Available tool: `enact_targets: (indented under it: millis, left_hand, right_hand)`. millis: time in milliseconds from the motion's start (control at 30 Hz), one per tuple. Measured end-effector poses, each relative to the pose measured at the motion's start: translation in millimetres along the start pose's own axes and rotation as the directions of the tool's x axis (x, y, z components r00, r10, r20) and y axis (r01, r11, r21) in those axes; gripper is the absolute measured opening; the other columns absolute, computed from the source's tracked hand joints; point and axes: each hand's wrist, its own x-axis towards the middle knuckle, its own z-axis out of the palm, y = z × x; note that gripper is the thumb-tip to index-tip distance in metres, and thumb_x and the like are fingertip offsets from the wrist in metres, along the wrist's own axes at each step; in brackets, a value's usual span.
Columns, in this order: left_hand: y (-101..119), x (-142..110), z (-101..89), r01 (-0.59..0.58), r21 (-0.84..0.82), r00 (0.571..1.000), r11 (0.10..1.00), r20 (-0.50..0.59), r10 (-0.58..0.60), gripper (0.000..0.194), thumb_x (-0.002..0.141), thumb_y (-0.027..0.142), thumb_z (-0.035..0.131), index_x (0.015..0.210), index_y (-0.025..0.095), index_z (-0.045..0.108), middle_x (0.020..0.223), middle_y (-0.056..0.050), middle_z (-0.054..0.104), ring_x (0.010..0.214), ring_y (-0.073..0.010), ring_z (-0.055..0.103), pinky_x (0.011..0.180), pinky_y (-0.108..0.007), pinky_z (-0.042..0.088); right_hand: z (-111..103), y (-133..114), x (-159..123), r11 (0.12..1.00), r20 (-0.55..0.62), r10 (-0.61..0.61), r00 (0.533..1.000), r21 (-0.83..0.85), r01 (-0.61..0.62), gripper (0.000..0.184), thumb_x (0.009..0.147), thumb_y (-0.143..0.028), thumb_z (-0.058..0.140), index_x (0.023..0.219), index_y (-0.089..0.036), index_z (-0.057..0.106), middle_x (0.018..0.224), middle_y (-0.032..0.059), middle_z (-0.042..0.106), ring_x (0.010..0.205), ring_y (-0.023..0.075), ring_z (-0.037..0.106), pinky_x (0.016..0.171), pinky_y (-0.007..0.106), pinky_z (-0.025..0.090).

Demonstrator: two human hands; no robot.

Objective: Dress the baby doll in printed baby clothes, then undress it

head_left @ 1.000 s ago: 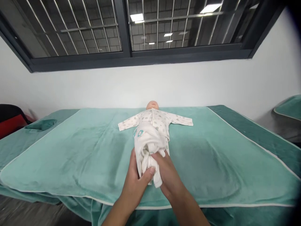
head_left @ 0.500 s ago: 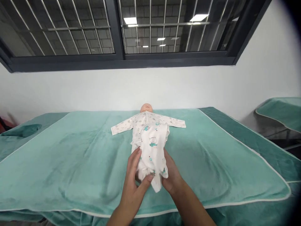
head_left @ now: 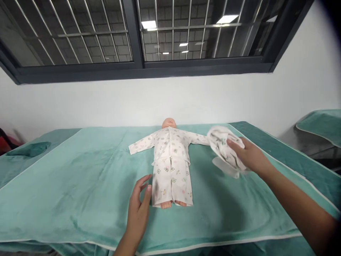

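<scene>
A baby doll (head_left: 169,122) lies on its back on the green blanket, dressed in a white printed long-sleeved top (head_left: 170,144) and matching trousers (head_left: 172,181). Its arms are spread and its feet poke out of the trouser legs. Off to the right, my right hand (head_left: 249,154) is closed on a white printed diaper (head_left: 225,151), folded and smeared by motion, held above the blanket near the doll's sleeve. My left hand (head_left: 138,208) is open and holds nothing; its thumb and fingers are apart, close beside the lower trouser leg.
The green blanket (head_left: 87,199) with a pale edge covers a wide bed against the white wall. A barred window (head_left: 144,65) is above. Another green-covered surface (head_left: 321,124) stands at the right, and a small green folded cloth (head_left: 29,149) lies at the far left.
The diaper has gone from over the doll's legs, where both hands held it, to the right in my right hand alone. My left hand has let go and moved slightly left. The trousers are uncovered.
</scene>
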Motion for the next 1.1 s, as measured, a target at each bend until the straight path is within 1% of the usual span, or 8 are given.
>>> enact_targets:
  millis: [133,233,333,433,533,667,767,1100]
  left_hand:
    - [-7,21,11.3,-0.077,0.045,0.997,0.996,0.001,0.077,0.035,0.096,0.048,0.049,0.122,0.027,0.060,0.132,-0.005,0.059,0.118,-0.0240,0.055,0.105,-0.042,0.042]
    - [-9,44,15.3,-0.188,0.106,0.982,0.976,0.011,0.188,0.032,0.096,0.044,0.049,0.120,0.027,0.062,0.130,-0.005,0.059,0.121,-0.0233,0.054,0.107,-0.042,0.041]
    - [-7,75,17.6,-0.277,0.151,0.960,0.949,0.013,0.278,0.029,0.095,0.041,0.051,0.117,0.027,0.064,0.127,-0.004,0.061,0.122,-0.0220,0.054,0.108,-0.040,0.040]
    - [3,118,27.2,-0.311,0.180,0.950,0.933,0.031,0.311,0.027,0.095,0.038,0.050,0.113,0.026,0.067,0.124,-0.004,0.064,0.121,-0.0221,0.055,0.107,-0.041,0.041]
    - [23,170,49.7,-0.322,0.189,0.947,0.928,0.080,0.313,0.027,0.093,0.033,0.050,0.111,0.025,0.068,0.123,-0.005,0.066,0.120,-0.0223,0.057,0.108,-0.040,0.041]
    - [45,237,90.4,-0.272,0.204,0.961,0.940,0.103,0.255,0.030,0.091,0.026,0.049,0.112,0.020,0.068,0.123,-0.007,0.068,0.118,-0.0238,0.060,0.107,-0.041,0.042]
    - [44,266,110.3,-0.271,0.243,0.959,0.931,0.151,0.239,0.033,0.091,0.025,0.048,0.117,0.020,0.068,0.126,-0.009,0.067,0.120,-0.0249,0.059,0.107,-0.042,0.042]
    - [35,266,111.9,-0.366,0.303,0.923,0.880,0.242,0.300,0.040,0.098,0.027,0.036,0.125,0.031,0.065,0.134,-0.001,0.062,0.126,-0.0205,0.053,0.110,-0.038,0.040]
  right_hand:
    - [22,32,-8,0.836,0.192,-0.048,0.980,-0.530,0.144,0.059,0.093,-0.063,0.035,0.125,-0.020,0.059,0.127,0.0193,0.059,0.106,0.0366,0.062,0.075,0.045,0.049]
    - [21,37,-14,0.718,0.323,-0.048,0.945,-0.646,0.258,0.061,0.088,-0.061,0.046,0.136,-0.024,0.052,0.132,0.0174,0.057,0.105,0.0362,0.062,0.069,0.043,0.049]
    - [8,13,-20,0.687,0.325,-0.077,0.942,-0.667,0.287,0.074,0.079,-0.053,0.064,0.145,-0.027,0.043,0.139,0.0156,0.055,0.110,0.0400,0.060,0.066,0.043,0.049]
    - [22,-35,-21,0.769,0.235,-0.324,0.916,-0.499,0.400,0.044,0.090,-0.043,0.052,0.131,-0.027,0.056,0.131,0.0111,0.063,0.110,0.0348,0.061,0.072,0.041,0.047]
    - [75,-85,2,0.880,0.115,-0.451,0.885,-0.107,0.462,0.026,0.095,-0.037,0.043,0.108,-0.029,0.064,0.112,0.0031,0.070,0.093,0.0222,0.066,0.072,0.035,0.046]
    - [162,-125,70,0.902,-0.025,-0.331,0.943,0.287,0.324,0.025,0.089,-0.030,0.046,0.107,-0.023,0.064,0.105,0.0039,0.069,0.087,0.0194,0.063,0.080,0.034,0.047]
    - [202,-132,110,0.898,-0.067,-0.229,0.971,0.371,0.237,0.026,0.086,-0.028,0.048,0.104,-0.022,0.065,0.105,0.0052,0.068,0.086,0.0200,0.062,0.082,0.035,0.046]
    - [210,-125,114,0.888,0.091,-0.228,0.969,0.428,0.168,0.025,0.087,-0.033,0.049,0.104,-0.028,0.067,0.111,-0.0003,0.068,0.086,0.0187,0.060,0.087,0.037,0.045]
